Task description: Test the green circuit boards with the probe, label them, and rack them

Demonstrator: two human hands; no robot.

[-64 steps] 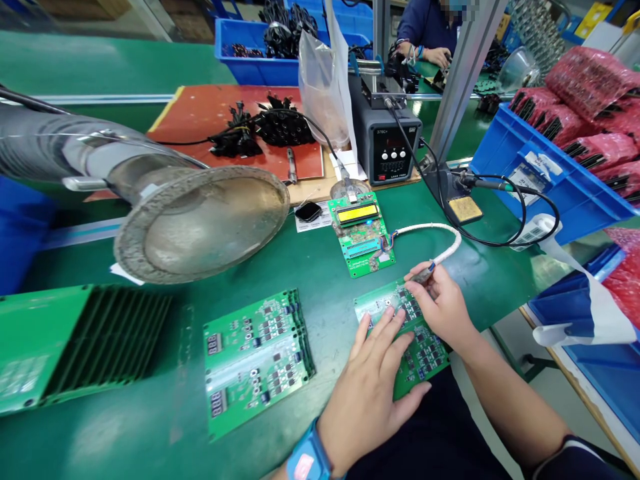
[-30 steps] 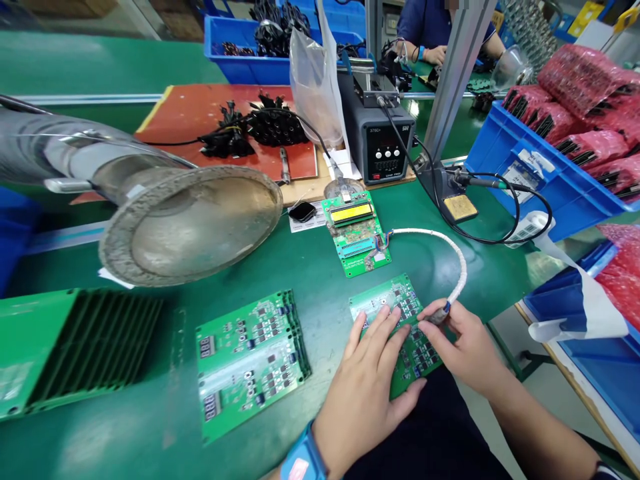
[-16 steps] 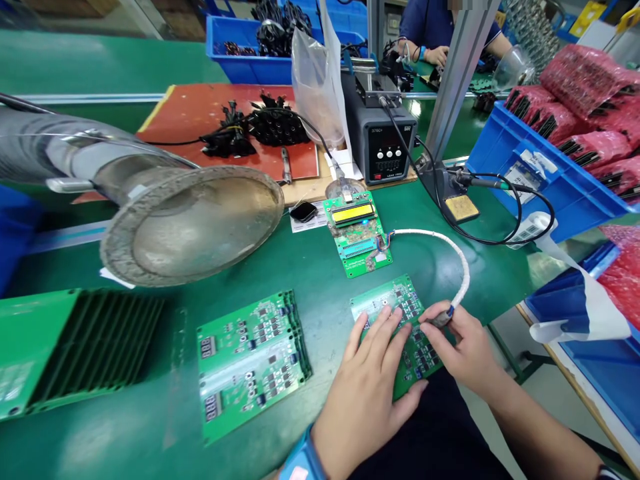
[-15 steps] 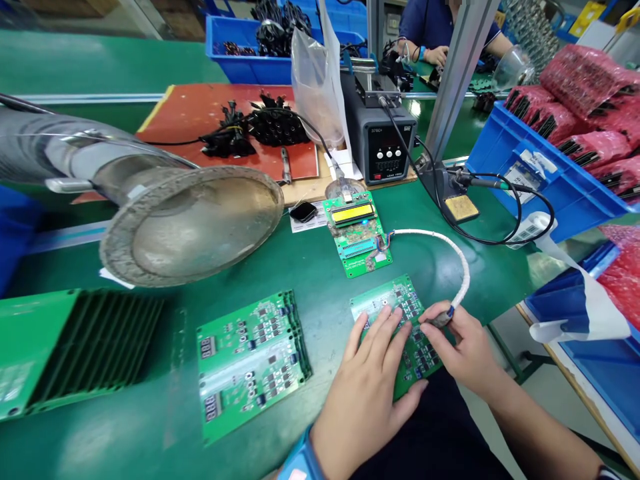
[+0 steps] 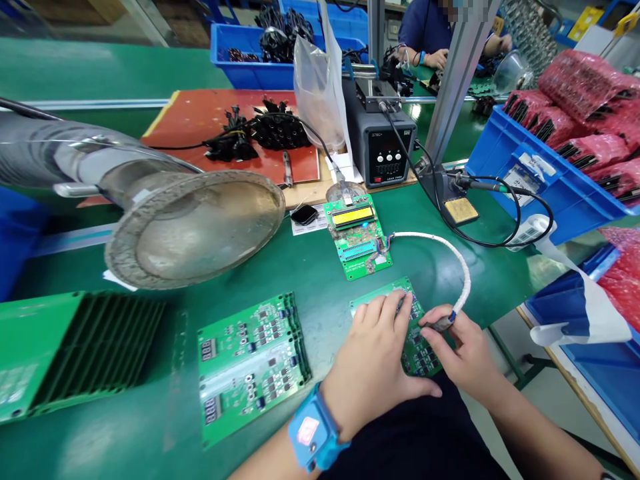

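- My right fingers [image 5: 436, 341] pinched the dark connector [image 5: 440, 324] ending the white-sleeved cable [image 5: 467, 280]; whether its tip touched the board, I couldn't tell.
- My left fingers [image 5: 386, 313] gripped nothing; they lay bent across the circuit board [image 5: 423, 353], thumb held apart.
- That board was on the counter [image 5: 323, 320] at its near edge, partly hidden beneath my hand.
- I judged the board light and stiff, smooth enough to slide, its small parts fragile: best held by the bare edges. The connector seemed light, its cable bendy but springy, best taken by the body.
- The cable ran to the display board [image 5: 357, 217]; left of my hands was a stack of boards [image 5: 255, 363].
- Further out, the rear blue bin [image 5: 250, 77] held black cable bundles.
- The tilted blue bin [image 5: 575, 193] on my right held pink bubble-wrapped packs [image 5: 580, 87].
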